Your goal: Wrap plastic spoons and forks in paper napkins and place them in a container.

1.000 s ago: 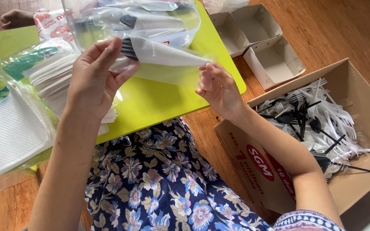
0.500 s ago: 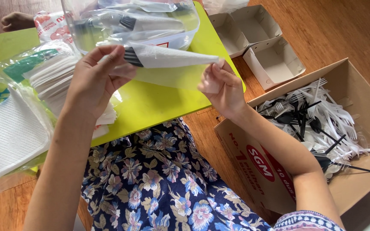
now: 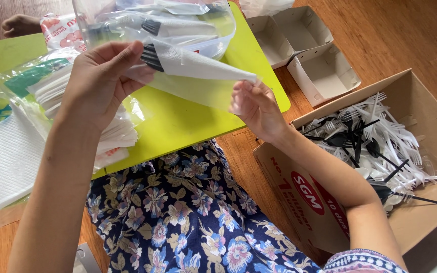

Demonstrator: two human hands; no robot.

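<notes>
I hold a clear sleeve [image 3: 198,76] with a napkin-wrapped black fork inside, above the green counter [image 3: 188,121]. My left hand [image 3: 102,81] pinches the fork end, fingers closed on it; my right hand [image 3: 254,103] grips the open end of the sleeve with its fingertips. I judge this is the packing step: the sleeve is filled, and next it needs a steady pull to straighten and close it. The cardboard box [image 3: 431,222] of loose plastic cutlery [image 3: 375,136] sits on my right.

A cardboard box [image 3: 421,222] of plastic cutlery [image 3: 375,141] sits beside empty white paper trays [image 3: 324,76].
</notes>
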